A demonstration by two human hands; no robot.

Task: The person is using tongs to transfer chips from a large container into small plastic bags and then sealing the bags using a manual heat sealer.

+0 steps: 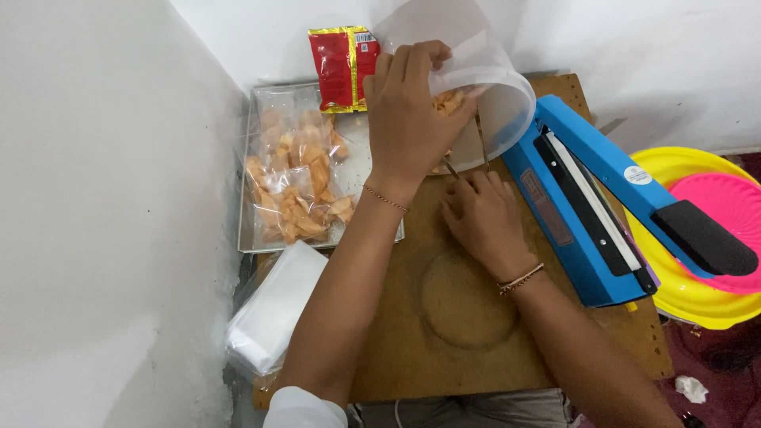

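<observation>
Tipping a clear plastic tub [491,87] on its side near the far edge of the wooden board [412,349], left hand [408,119] clamped over its rim, fingers curled around the lip. Orange snack pieces [449,101] visible inside the tub's mouth, close under that hand. Right hand [479,218] resting on the board just below the tub, fingers bent and pinching the mouth of a thin clear bag [468,158], hard to make out against the wood. Lying along the board's right edge, touching the tub: a blue heat sealer [587,206] with its black-handled arm raised. Sitting at the board's far left corner: a metal tray [250,158] holding sealed clear bags of orange snacks [297,186] and a red and yellow packet [341,67]. Stacked at the near left edge: empty clear bags [273,309]. Beyond the right edge: a yellow basin [682,297] with a pink one [725,206] nested inside.
</observation>
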